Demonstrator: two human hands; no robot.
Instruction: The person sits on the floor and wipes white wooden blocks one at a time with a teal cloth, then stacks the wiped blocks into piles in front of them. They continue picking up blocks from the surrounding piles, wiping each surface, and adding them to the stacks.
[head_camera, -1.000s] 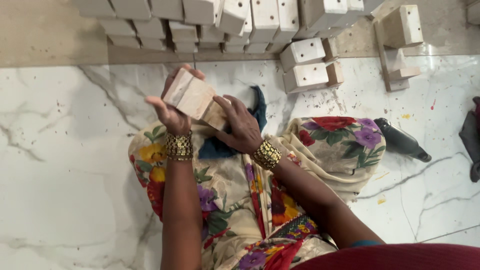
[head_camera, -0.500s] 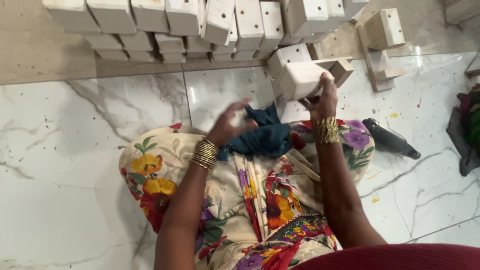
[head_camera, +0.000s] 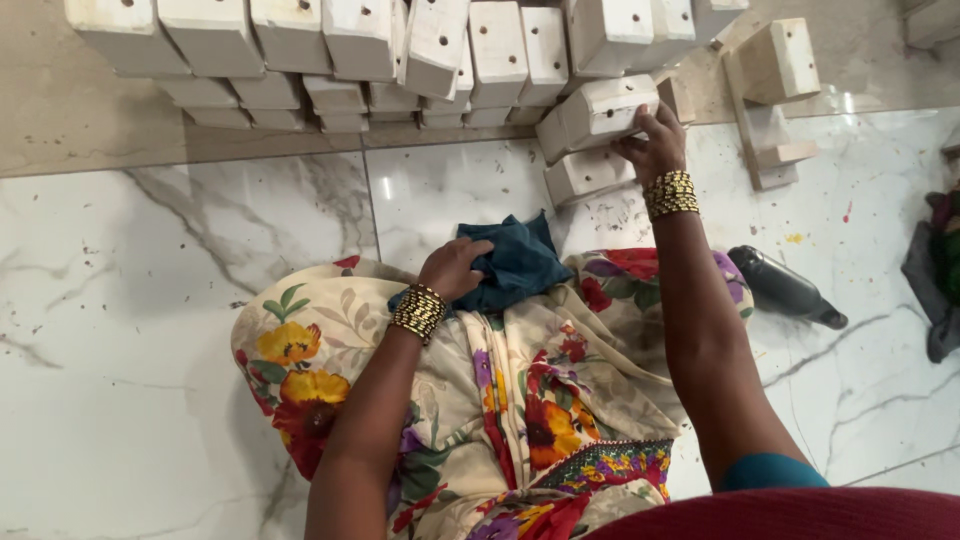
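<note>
My right hand (head_camera: 655, 145) is stretched forward and grips a pale wooden block (head_camera: 600, 110) with small holes, set on top of another block (head_camera: 585, 175) at the right end of the stack. A long row of similar wooden blocks (head_camera: 330, 45) lies piled along the far side. My left hand (head_camera: 452, 268) rests on a dark blue cloth (head_camera: 520, 262) lying on my lap, over floral fabric (head_camera: 500, 390). Both wrists carry gold bangles.
White marble floor (head_camera: 130, 330) spreads to the left and right. A black bottle (head_camera: 785, 288) lies on its side at the right. Separate wooden blocks (head_camera: 775, 70) stand at the back right. Dark fabric (head_camera: 935, 270) sits at the right edge.
Both hands held one block over the lap a second ago. My right hand has carried it forward to the stack, and my left hand has dropped onto the blue cloth.
</note>
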